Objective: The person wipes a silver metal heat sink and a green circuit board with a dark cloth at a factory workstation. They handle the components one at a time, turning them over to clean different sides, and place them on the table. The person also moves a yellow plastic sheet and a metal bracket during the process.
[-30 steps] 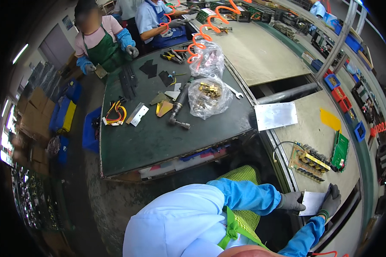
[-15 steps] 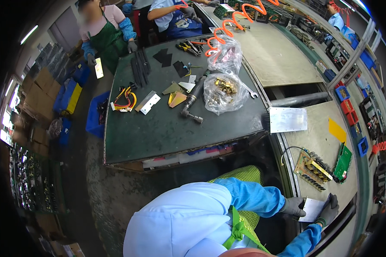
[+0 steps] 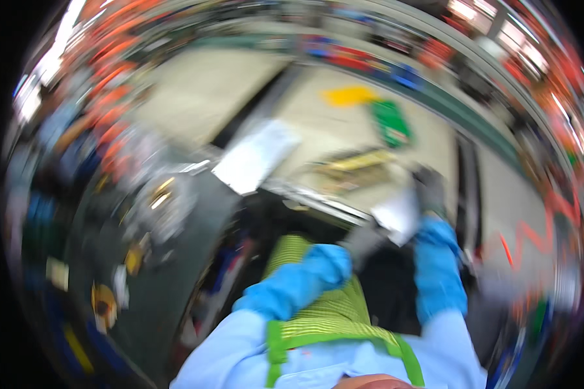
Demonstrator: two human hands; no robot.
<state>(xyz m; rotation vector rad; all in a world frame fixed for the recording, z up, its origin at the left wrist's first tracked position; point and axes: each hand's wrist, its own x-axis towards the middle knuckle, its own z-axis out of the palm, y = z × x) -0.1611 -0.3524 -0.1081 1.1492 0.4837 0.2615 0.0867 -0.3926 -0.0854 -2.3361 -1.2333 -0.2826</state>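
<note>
Between my hands is a small white or silvery flat plate (image 3: pixel 398 215), tilted and smeared by motion. My gloved left hand (image 3: pixel 365 244) grips its lower left corner. Along the right edge lies my gloved right hand (image 3: pixel 429 189), closed on the plate with its fingers toward the far corner. Just beyond, on the pale work surface, rests an assembly with a yellowish metal bar (image 3: pixel 357 163) on a board. A green circuit board (image 3: pixel 390 122) and a flat orange-yellow piece (image 3: pixel 349 96) lie farther back.
A larger silvery sheet (image 3: pixel 256 155) overhangs the bench edge on the left. The dark green table (image 3: pixel 175 279) carries a clear plastic bag (image 3: pixel 159 204) with brassy parts. Blue and red bins (image 3: pixel 363 59) line the far side. An orange coiled hose (image 3: pixel 113 97) hangs at left.
My view has swung right, so the bench and both hands now appear nearer the middle. Both hands still hold the plate by its edges. Blur hides finer differences.
</note>
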